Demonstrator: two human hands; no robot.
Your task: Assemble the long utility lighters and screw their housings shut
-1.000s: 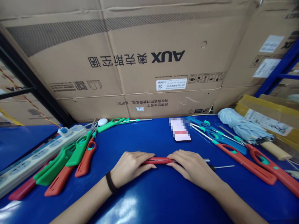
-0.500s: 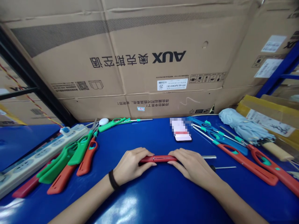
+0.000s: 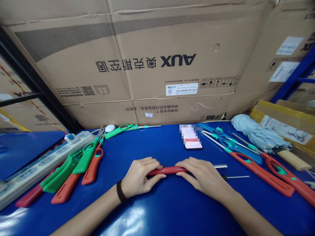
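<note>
Between my two hands is a red long-nosed lighter [image 3: 169, 170], lying crosswise just above or on the blue table. My left hand [image 3: 142, 173] pinches its left end with fingers and thumb. My right hand [image 3: 200, 172] grips it farther right, thumb underneath. A seam line runs along the visible red body. A metal tube [image 3: 220, 166] sticks out past my right hand, seemingly the lighter's nozzle. Beside that hand, a thin metal shaft with a dark handle [image 3: 224, 177], perhaps a screwdriver, lies partly hidden. The lighter's ends are covered by my fingers.
Left, green lighters [image 3: 85, 157] and orange lighters [image 3: 92, 168] lie against a white power strip [image 3: 36, 167]. Right are blue lighters [image 3: 227, 144], red lighters [image 3: 263, 173] and a folded umbrella [image 3: 258, 131]. A phone [image 3: 190, 137] lies ahead, before a large cardboard box [image 3: 147, 82].
The red lighter has tilted slightly, its left end lower than before. My left hand has shifted a little right and down; both hands keep their hold.
</note>
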